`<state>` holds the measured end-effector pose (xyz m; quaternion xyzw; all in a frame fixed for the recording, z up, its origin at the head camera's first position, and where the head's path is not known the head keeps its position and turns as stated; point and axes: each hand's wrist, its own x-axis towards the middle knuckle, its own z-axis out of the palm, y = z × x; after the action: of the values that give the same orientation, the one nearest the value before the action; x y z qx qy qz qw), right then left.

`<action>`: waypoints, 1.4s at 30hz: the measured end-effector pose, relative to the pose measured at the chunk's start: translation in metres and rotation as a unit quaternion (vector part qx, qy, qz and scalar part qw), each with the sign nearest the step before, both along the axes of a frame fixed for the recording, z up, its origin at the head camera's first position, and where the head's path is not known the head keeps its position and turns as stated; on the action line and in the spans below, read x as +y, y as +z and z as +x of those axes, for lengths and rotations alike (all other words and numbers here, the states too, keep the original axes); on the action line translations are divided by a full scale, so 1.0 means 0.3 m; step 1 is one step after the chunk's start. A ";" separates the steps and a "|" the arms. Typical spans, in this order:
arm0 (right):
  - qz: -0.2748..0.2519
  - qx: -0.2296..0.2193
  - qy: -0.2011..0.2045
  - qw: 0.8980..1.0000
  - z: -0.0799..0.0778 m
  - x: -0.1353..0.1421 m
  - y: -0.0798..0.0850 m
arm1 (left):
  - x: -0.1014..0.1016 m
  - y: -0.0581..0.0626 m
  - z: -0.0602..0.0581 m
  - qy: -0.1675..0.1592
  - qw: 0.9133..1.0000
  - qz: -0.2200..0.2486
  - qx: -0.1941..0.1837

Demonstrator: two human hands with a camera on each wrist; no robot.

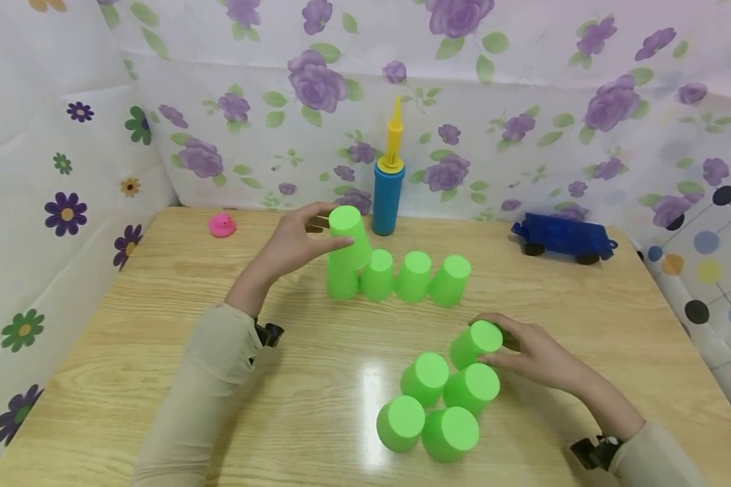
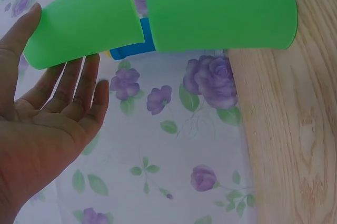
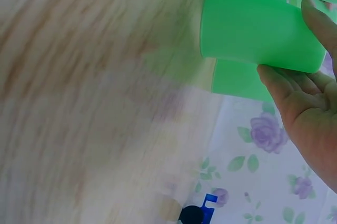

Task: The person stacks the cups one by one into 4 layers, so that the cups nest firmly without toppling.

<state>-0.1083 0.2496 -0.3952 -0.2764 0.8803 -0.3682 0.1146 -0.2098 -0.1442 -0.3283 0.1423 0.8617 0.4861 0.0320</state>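
An upside-down green cup [image 1: 355, 238] is held between the thumb and fingers of the left hand [image 1: 294, 238], just above the left end of a row of four inverted green cups [image 1: 413, 277]. At the far end of a nearer cluster, another inverted cup [image 1: 475, 345] is gripped by the thumb and fingers of the right hand [image 1: 533, 355]; four more inverted cups [image 1: 472, 389] are grouped beside it on the wooden table [image 1: 304, 406]. The hands are kept well apart. Behind the row, a blue-and-yellow hand pump [image 1: 388, 196] is stood upright, flanked by a pink toy duck [image 1: 222, 225] and a blue toy wagon [image 1: 563, 237].
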 end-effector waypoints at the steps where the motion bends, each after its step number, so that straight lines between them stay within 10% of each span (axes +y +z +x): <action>1: 0.000 0.000 0.000 1.000 -0.003 -0.001 -0.003 | 0.003 -0.003 -0.003 -0.002 1.000 -0.006 0.004; 31: -0.007 0.006 -0.024 1.000 0.006 0.010 -0.025 | 0.057 -0.044 -0.023 -0.044 0.999 0.018 0.008; 42: -0.013 0.016 -0.016 1.000 0.002 0.004 -0.029 | -0.002 -0.028 0.017 -0.010 0.999 0.031 0.009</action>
<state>-0.1076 0.2508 -0.4038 -0.2691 0.8816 -0.3769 0.0913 -0.2046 -0.1447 -0.3368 0.1560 0.8448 0.5113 0.0243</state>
